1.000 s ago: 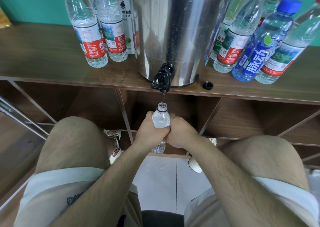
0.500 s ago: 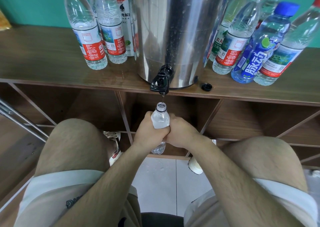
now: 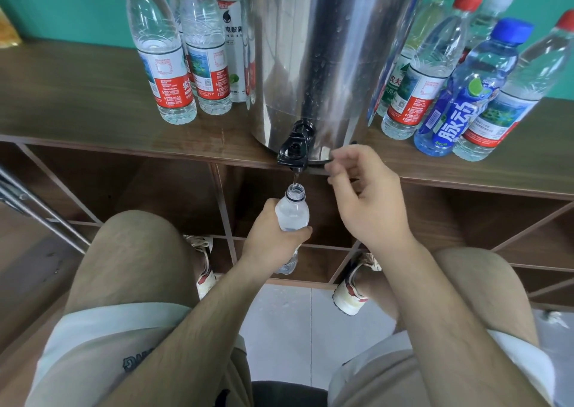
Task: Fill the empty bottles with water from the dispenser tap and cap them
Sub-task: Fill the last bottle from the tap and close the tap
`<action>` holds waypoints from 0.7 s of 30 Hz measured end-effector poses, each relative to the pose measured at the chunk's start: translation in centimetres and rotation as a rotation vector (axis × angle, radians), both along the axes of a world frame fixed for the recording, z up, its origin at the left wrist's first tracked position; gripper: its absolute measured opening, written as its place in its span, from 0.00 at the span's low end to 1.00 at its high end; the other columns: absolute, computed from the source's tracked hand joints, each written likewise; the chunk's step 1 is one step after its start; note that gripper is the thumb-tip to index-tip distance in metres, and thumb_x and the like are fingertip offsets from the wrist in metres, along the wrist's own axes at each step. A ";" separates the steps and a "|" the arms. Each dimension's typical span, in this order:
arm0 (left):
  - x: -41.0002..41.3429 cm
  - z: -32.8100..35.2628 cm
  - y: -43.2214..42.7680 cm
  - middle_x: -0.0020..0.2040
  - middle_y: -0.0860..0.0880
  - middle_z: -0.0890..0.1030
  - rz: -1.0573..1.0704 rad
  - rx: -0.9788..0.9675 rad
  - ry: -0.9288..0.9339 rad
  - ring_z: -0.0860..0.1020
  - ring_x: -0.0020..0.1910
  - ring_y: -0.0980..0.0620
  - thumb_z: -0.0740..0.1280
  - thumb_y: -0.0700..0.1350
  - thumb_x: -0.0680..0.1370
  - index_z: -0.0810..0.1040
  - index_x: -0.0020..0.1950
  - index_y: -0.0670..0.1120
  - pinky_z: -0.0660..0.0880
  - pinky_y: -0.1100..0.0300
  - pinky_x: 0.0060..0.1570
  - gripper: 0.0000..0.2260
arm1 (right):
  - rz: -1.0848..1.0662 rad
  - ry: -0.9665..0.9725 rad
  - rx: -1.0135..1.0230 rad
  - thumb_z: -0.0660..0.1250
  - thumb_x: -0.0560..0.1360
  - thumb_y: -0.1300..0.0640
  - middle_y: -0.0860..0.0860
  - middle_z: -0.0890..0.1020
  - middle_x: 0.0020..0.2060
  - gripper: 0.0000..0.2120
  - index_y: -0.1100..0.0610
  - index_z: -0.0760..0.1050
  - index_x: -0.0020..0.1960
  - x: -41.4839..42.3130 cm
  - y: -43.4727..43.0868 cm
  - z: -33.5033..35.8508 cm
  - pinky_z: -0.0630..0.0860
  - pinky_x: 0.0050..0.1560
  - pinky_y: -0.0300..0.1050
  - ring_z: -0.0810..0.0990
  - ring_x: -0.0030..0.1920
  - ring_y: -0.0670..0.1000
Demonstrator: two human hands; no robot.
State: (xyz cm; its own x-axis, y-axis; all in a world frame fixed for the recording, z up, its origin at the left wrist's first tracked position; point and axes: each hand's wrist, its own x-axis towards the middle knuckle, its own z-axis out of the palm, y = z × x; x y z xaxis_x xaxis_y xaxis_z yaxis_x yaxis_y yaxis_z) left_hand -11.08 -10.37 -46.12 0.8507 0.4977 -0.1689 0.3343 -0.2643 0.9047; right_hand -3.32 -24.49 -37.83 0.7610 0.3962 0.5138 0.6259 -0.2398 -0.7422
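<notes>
One small clear bottle, uncapped, stands upright straight under the black tap of a tall steel dispenser, its open mouth just below the spout. A thin thread of water runs from spout to mouth; how full the bottle is, I cannot tell. The left hand is wrapped round the bottle's middle, holding it in the air in front of the shelving under the worktop. The right hand is apart from it, raised just right of the tap at the worktop's near edge. Its fingers are loosely curled and blurred, and I see nothing held in them. The dispenser sits at the near edge of the worktop. Left of it stand capped bottles with red-and-white labels. Right of it is a tighter cluster, among them a blue bottle with a blue cap. The person sits with knees apart over a white tiled floor.
</notes>
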 end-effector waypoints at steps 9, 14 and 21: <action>0.1 1.1 0.4 0.53 0.45 0.82 0.020 -0.009 0.001 0.83 0.53 0.43 0.77 0.47 0.73 0.74 0.63 0.44 0.82 0.42 0.55 0.22 | 0.232 -0.323 -0.017 0.69 0.80 0.65 0.54 0.79 0.69 0.13 0.59 0.83 0.63 -2.7 1.5 3.5 0.76 0.67 0.59 0.77 0.70 0.54; 0.4 0.6 0.3 0.53 0.50 0.81 0.020 0.035 0.016 0.82 0.52 0.49 0.78 0.49 0.73 0.72 0.64 0.49 0.81 0.46 0.54 0.24 | 0.238 -0.285 -0.054 0.73 0.81 0.60 0.53 0.79 0.69 0.11 0.59 0.83 0.63 -2.5 1.3 3.4 0.78 0.66 0.60 0.77 0.71 0.53; 0.5 -0.1 0.5 0.53 0.54 0.80 0.059 0.053 -0.005 0.81 0.51 0.51 0.78 0.50 0.72 0.71 0.64 0.53 0.79 0.54 0.48 0.25 | 0.184 -0.424 -0.134 0.69 0.82 0.63 0.55 0.80 0.68 0.08 0.63 0.82 0.60 -2.6 1.5 3.6 0.70 0.75 0.52 0.72 0.76 0.55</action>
